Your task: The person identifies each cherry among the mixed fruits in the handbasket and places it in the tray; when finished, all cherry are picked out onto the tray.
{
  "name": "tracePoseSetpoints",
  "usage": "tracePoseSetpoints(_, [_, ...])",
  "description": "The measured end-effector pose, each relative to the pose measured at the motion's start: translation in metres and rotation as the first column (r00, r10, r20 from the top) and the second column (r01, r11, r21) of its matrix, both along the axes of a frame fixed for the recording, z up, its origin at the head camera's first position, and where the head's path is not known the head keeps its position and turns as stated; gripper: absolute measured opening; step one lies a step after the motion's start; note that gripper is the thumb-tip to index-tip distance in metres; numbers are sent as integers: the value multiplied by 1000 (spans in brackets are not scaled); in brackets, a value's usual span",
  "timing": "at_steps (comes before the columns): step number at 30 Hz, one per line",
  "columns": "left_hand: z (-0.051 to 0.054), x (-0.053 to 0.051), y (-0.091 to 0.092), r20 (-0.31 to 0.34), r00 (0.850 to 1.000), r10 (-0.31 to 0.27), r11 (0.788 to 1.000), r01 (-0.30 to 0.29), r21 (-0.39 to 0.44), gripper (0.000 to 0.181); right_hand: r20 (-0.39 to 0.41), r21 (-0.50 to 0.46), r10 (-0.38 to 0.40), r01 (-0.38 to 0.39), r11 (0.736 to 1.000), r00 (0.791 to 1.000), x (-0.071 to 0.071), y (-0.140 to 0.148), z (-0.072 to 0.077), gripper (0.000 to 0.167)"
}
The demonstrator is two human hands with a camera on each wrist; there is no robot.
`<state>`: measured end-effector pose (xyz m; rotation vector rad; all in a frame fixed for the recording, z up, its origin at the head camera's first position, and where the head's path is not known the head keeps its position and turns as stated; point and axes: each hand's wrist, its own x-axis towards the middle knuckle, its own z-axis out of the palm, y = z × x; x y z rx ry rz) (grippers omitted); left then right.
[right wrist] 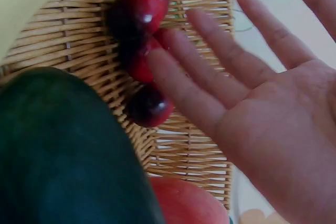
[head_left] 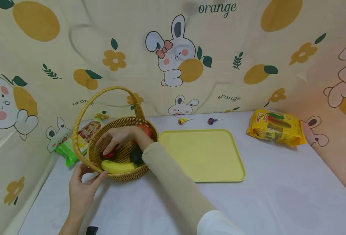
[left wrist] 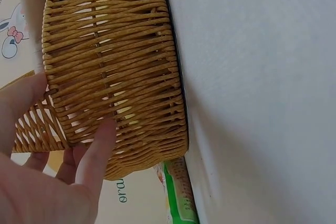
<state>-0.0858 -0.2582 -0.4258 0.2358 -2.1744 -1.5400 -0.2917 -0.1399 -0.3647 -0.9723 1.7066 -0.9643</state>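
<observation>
On the left of the table stands a wicker basket [head_left: 128,176] with a tall handle. My left hand [head_left: 83,189] grips its near-left rim at the handle's foot; the left wrist view shows the fingers [left wrist: 97,153] against the woven side [left wrist: 115,51]. My right hand [head_left: 120,135] reaches inside, over dark red cherries [head_left: 108,154]. In the right wrist view its fingers are extended, one at the cherries [right wrist: 149,6], and the palm [right wrist: 283,114] holds nothing. A banana [head_left: 117,167], a dark green rounded item [right wrist: 63,150] and a red fruit [right wrist: 189,203] also lie in the basket.
A yellow tray [head_left: 202,156] lies right of the basket, with two lollipops [head_left: 182,121] [head_left: 211,121] behind it. A yellow snack package [head_left: 275,127] is at the back right. A green package [head_left: 70,151] lies behind the basket's left side. A dark object [head_left: 91,230] shows at the near edge.
</observation>
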Motion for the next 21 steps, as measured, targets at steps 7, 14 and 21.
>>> tracePoseSetpoints(7, [-1, 1, -2, -6, 1000, 9, 1000, -9, -5, 47, 40, 119, 69, -73, 990, 997, 4, -2, -10, 43])
tracePoseSetpoints(14, [-2, 2, -1, -5, 1000, 5, 1000, -5, -14, 45, -8, 188, 82, -79, 979, 997, 6, -5, -16, 20])
tracePoseSetpoints(21, [-1, 0, -1, -46, 999, -4, 999, 2, -38, 43, -46, 130, 44, -37, 991, 998, 2, 1, -7, 19])
